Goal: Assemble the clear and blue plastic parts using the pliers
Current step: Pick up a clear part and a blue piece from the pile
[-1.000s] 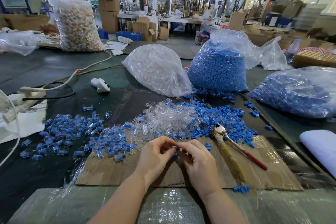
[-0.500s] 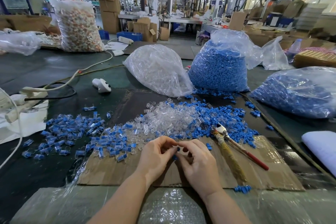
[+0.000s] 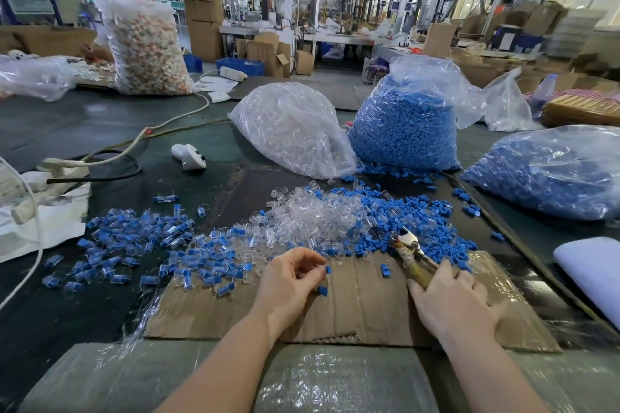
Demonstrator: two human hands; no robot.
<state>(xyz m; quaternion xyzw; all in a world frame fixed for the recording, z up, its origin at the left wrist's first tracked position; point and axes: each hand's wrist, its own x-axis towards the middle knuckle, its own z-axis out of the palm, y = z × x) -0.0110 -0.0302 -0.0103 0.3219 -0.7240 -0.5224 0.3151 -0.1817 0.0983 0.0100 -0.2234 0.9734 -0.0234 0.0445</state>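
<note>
My left hand pinches a small blue plastic part over the cardboard sheet; whether a clear part sits on it I cannot tell. My right hand lies over the handles of the pliers, fingers spread flat, thumb beside the wrapped handle. The pliers' jaws point away into the loose blue parts. A heap of clear parts lies just beyond my left hand. Assembled clear-and-blue pieces spread to the left.
Behind the heaps stand a bag of clear parts and a bag of blue parts; another blue bag lies at right. A white cloth is at far right. Cables and a power strip lie left.
My hands were together at the centre working a part. My right hand has since swung right onto the pliers' handles, while my left hand stays put, keeping the blue part.
</note>
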